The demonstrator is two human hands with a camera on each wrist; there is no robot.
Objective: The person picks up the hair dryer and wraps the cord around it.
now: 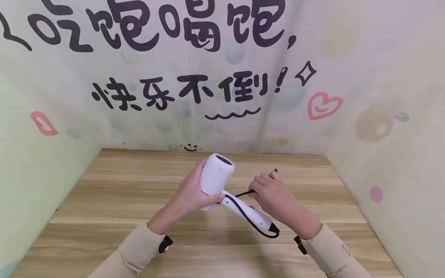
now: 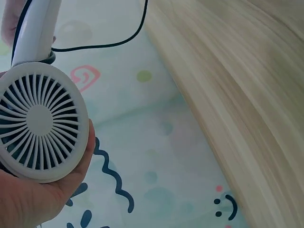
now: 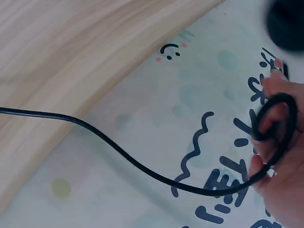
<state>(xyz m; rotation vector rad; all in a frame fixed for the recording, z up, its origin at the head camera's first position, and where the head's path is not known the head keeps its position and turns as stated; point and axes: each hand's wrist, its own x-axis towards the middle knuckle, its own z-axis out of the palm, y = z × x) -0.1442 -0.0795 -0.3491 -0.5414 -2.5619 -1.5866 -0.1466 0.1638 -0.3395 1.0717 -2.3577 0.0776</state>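
Note:
A white hair dryer (image 1: 216, 178) is held over the table by my left hand (image 1: 184, 199), which grips it around the barrel. In the left wrist view its round slatted grille (image 2: 40, 120) faces the camera. The dryer's handle (image 1: 248, 212) slants down to the right. Along it lies the black cord (image 1: 245, 192), which loops at the handle's end and bends round the neck. My right hand (image 1: 276, 197) grips the cord's free stretch to the right of the dryer. The right wrist view shows a cord loop at the curled fingers (image 3: 256, 166), with a blurred dark shape above.
Beneath both hands is a wood-grain table (image 1: 139, 166). A pale cloth backdrop (image 1: 222, 131) printed with black writing rises behind its far edge and along both sides. Black straps (image 1: 165, 244) sit at the cuffs of the light sleeves.

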